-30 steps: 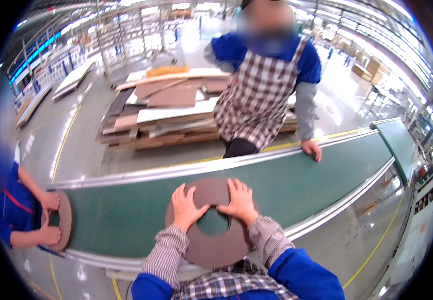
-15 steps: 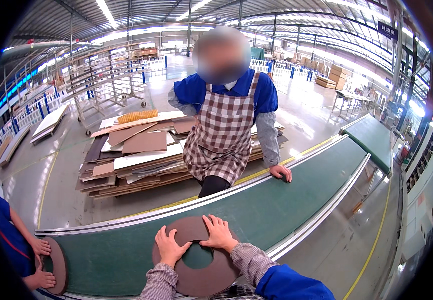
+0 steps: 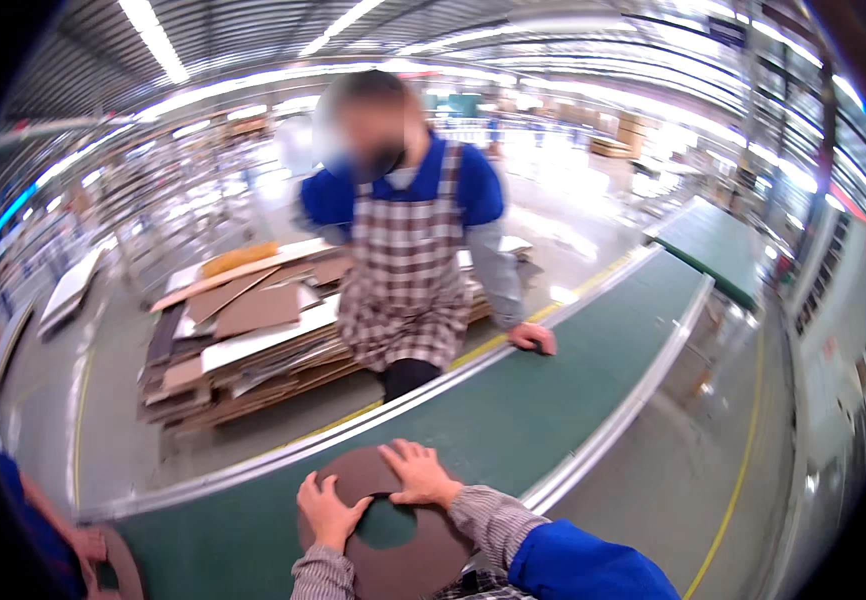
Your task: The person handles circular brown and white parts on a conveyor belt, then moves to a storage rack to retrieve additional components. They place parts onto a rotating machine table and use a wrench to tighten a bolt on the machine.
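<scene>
Both hands were flat on a dark brown ring-shaped disc (image 3: 393,525) near the bottom centre of the frame, lying on the green conveyor belt (image 3: 543,400). The left hand (image 3: 328,510) sat on the ring's left part, fingers spread and pointing up toward the far edge, palm pressed down, not gripping anything. The right hand (image 3: 418,475) lay on the top of the ring, fingers splayed out to the left, also open and just resting on the surface. Both forearms came in from the bottom edge, in striped cuffs with blue sleeves behind them. The green belt showed through the round hole in the ring's middle.

Across the belt, in the middle of the frame, a person in a checked apron (image 3: 403,270) over a blue top stood with one hand (image 3: 533,338) touching the belt's far edge. Behind them, left of centre, was a messy stack of cardboard sheets (image 3: 243,330) on the floor. At the lower left corner another person's hand (image 3: 83,545) was next to a second brown disc (image 3: 128,570), mostly cut off by the frame.
</scene>
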{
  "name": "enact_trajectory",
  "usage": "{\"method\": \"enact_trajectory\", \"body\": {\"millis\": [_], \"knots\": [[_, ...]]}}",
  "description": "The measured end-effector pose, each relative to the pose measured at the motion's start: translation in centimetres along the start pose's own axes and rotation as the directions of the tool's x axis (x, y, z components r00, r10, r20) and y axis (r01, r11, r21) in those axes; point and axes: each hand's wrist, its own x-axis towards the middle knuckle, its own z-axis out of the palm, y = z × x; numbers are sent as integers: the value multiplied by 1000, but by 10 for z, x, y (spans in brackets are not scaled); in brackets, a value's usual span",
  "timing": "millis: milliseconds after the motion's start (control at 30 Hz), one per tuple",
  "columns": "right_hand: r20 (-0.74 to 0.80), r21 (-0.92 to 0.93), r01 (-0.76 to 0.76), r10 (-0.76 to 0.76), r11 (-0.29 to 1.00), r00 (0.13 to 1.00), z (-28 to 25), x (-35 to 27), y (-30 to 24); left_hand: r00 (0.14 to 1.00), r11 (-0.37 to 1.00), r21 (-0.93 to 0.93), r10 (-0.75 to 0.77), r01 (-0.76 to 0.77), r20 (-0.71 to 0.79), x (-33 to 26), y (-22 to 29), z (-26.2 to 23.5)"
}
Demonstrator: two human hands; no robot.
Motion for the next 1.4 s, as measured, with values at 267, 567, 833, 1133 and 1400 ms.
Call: {"method": "enact_trajectory", "body": {"millis": [267,567,833,1133,1400], "knots": [[-58,78,41,-37,996,998,18,6,4,999,996,78,36,-34,-17,4,-20,22],[-91,109,62,-53,992,994,14,9,-1,999,997,68,35,-32,-40,0,-28,7],[-93,24,-48,50,999,994,5,-11,6,998,998,36,50,-52,44,-7,3,9],[-99,116,89,-78,989,992,19,8,11,998,998,50,24,-27,60,1,5,-38],[22,-99,60,-58,993,998,-3,-10,-11,999,994,-104,-20,17,-29,-9,-17,14]]}}
